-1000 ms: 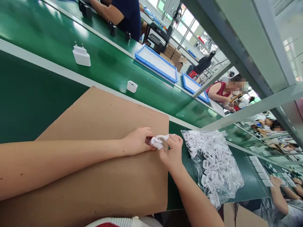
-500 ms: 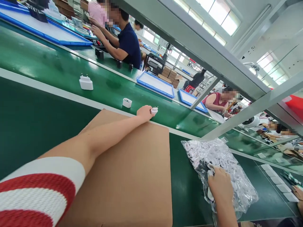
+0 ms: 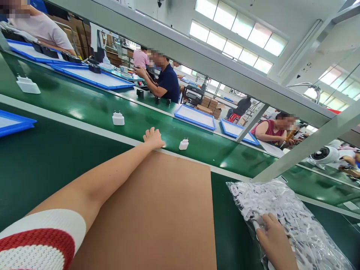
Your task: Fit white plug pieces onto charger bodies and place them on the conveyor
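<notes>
My left hand [image 3: 154,138] is stretched to the near edge of the green belt. Its fingers are curled over a white piece, of which only small edges show. Just right of it a white plug charger [image 3: 183,144] stands on the belt with its pins up. Two more chargers are farther left, one nearer [image 3: 118,119] and one at the far left [image 3: 28,85]. At the lower right my right hand [image 3: 271,234] rests on white pieces in a clear plastic bag [image 3: 306,225], with thumb and fingers apart.
A large brown cardboard sheet [image 3: 168,210] lies under my left forearm. Blue-rimmed trays stand across the belt [image 3: 195,117] and at the left edge [image 3: 14,123]. A slanted grey frame bar [image 3: 303,144] crosses above the belt at the right. Several people sit across the line.
My left hand has let go of the charger, now on the belt, and moved left over the white piece. My right hand's fingers have spread at the bag. The view has turned left.
</notes>
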A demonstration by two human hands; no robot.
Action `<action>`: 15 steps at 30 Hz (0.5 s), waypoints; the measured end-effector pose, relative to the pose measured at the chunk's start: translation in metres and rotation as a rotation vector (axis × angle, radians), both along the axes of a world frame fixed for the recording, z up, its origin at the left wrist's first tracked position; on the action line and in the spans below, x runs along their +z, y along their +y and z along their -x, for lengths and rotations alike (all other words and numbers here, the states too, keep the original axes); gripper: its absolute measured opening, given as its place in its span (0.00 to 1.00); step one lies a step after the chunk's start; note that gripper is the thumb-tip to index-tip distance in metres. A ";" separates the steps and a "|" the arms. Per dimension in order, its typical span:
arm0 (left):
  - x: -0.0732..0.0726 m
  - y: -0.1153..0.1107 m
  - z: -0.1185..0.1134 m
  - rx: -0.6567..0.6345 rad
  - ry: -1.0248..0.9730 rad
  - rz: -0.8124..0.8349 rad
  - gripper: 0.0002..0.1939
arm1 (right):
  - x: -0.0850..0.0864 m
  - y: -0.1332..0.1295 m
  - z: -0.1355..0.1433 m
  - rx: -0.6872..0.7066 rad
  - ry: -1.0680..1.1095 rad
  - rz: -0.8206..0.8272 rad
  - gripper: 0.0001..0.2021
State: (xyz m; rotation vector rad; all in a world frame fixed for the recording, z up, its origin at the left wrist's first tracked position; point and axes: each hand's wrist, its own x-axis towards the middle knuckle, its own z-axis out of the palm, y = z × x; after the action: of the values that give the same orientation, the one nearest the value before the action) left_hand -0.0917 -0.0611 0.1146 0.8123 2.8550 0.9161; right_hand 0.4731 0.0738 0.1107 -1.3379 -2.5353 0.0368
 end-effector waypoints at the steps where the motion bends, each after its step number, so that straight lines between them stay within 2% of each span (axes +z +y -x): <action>1: 0.001 -0.006 0.007 -0.024 -0.018 -0.015 0.39 | 0.003 -0.008 0.005 -0.003 0.054 0.008 0.06; 4: 0.007 -0.020 0.011 -0.059 0.011 -0.065 0.26 | 0.014 -0.029 0.021 -0.002 0.168 0.028 0.05; 7: 0.018 -0.028 -0.011 -0.103 0.085 -0.129 0.18 | 0.031 -0.047 0.042 0.006 0.282 0.137 0.06; 9: 0.022 -0.029 -0.041 -0.236 0.134 -0.195 0.16 | 0.042 -0.058 0.066 0.087 0.422 0.300 0.09; 12: 0.019 -0.031 -0.103 -0.528 0.097 -0.268 0.16 | 0.051 -0.070 0.114 0.324 0.710 0.563 0.12; 13: 0.016 -0.033 -0.125 -0.613 0.060 -0.267 0.16 | 0.050 -0.072 0.132 0.351 0.750 0.638 0.12; 15: 0.006 -0.038 -0.163 -0.757 0.003 -0.238 0.15 | 0.045 -0.073 0.163 0.309 0.811 0.746 0.14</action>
State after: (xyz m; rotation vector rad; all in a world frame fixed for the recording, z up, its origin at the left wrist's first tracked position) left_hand 0.0714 -0.0992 0.1206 1.7283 2.1280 1.1027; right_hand 0.3099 0.0007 0.1552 -0.8127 -1.9961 1.3832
